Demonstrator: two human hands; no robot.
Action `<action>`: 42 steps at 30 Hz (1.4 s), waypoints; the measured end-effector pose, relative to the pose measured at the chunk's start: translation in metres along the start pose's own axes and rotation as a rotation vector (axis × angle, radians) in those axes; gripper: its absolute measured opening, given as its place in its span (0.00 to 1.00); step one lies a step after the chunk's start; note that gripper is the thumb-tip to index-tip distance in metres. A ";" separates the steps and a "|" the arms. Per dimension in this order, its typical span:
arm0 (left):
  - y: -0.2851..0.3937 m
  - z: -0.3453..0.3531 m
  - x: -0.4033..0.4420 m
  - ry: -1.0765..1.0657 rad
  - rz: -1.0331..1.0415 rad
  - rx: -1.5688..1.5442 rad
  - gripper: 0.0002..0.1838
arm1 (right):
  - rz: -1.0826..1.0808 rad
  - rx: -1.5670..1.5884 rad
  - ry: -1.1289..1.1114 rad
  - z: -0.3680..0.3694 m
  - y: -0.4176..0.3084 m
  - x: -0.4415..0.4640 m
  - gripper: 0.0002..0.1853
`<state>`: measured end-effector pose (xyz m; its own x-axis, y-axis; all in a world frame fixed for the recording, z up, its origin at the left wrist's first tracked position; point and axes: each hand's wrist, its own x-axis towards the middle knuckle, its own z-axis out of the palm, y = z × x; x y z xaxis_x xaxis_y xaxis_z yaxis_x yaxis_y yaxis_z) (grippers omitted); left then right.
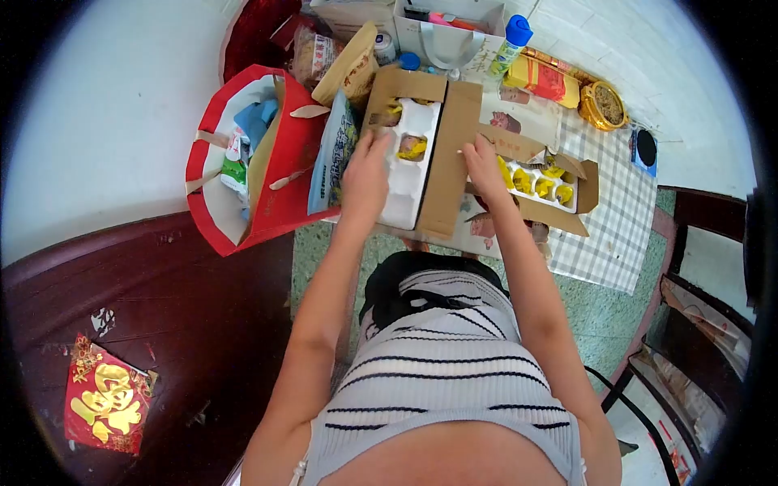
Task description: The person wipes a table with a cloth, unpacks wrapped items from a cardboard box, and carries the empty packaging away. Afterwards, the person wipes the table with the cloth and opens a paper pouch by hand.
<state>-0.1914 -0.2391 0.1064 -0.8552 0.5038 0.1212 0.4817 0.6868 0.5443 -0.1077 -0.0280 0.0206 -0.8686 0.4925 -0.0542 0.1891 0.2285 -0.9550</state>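
In the head view, an open cardboard box (450, 182) stands at the table's front, holding a white foam tray (399, 206). Yellow-netted round items (412, 147) sit in a few of its pockets; other pockets show bare foam. My left hand (366, 178) lies over the box's left side, slightly blurred, its fingertips at the tray and their grip unclear. At the raised right flap, my right hand (486, 170) has its fingers closed on the cardboard edge. Just right of that hand is a second open cardboard box (589, 186) with several yellow-netted items in white foam.
A red gift bag (284, 198) and a blue packet (334, 154) stand left of the box. Behind are a white bag (450, 53), a blue-capped spray can (512, 44) and a gold bowl (602, 106). A checked cloth (620, 211) covers the table's right side.
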 end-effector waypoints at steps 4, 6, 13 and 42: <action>-0.018 -0.028 0.008 0.067 0.031 -0.017 0.21 | 0.124 -0.043 0.042 -0.011 -0.005 -0.011 0.18; -0.015 -0.029 0.003 0.074 0.079 0.036 0.19 | 0.238 -0.042 -0.013 -0.013 -0.027 -0.011 0.16; -0.001 -0.023 -0.020 -0.114 0.475 0.588 0.16 | -0.634 -1.035 0.256 -0.004 -0.088 -0.006 0.19; -0.007 -0.064 -0.035 -0.482 0.382 0.605 0.43 | -0.475 -1.027 0.036 0.044 -0.101 0.067 0.11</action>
<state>-0.1770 -0.2955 0.1512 -0.5053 0.8305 -0.2344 0.8560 0.5168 -0.0139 -0.2054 -0.0549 0.1005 -0.9422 0.1918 0.2746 0.1442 0.9722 -0.1844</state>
